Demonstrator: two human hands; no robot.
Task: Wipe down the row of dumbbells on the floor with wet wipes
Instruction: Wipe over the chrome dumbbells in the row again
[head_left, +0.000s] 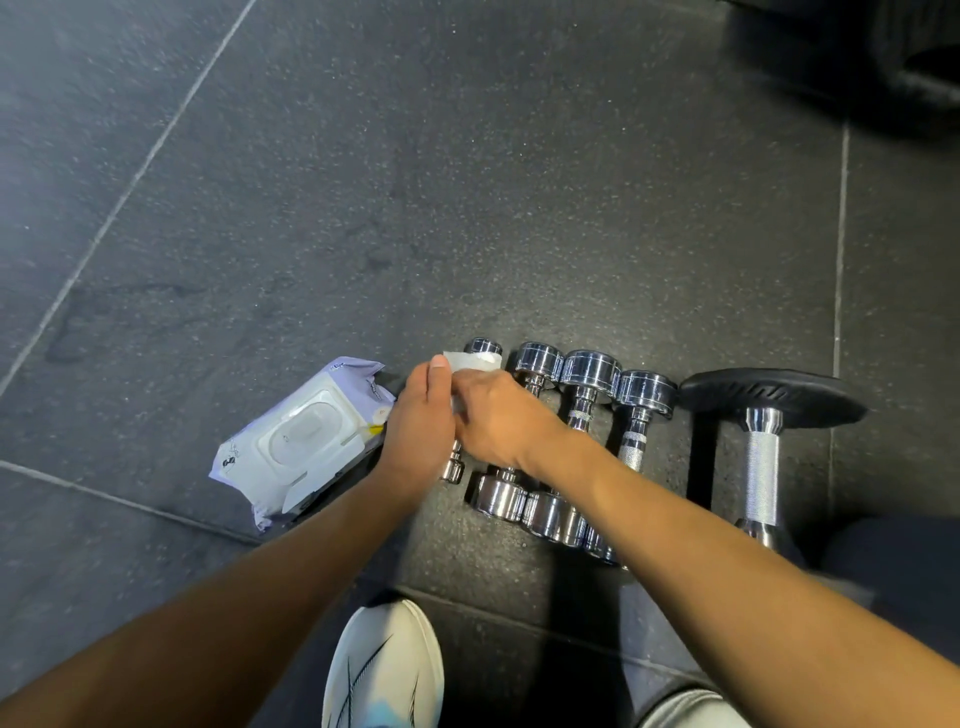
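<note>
1. Head view: my left hand (418, 421) and right hand (493, 415) both pinch one wet wipe (472, 361), held over the smallest dumbbell (483, 347).
2. That dumbbell is at the left end of the row on the floor (467, 182), just beside the wipes pack (301, 441). The next chrome dumbbell (537, 361) sits close on its right.
3. Risk: round heads and a light weight. A sideways wipe stroke could roll it into the pack or knock its neighbour.
4. Risk: the knurled grip could snag and tear the wipe if I drag hard.
5. Risk: the wipe is still bunched, so I'd likely get patchy contact and miss the head faces.
6. Black-plate dumbbell (769, 395) at the far right is well apart from my hands, not wiped yet I think.
</note>
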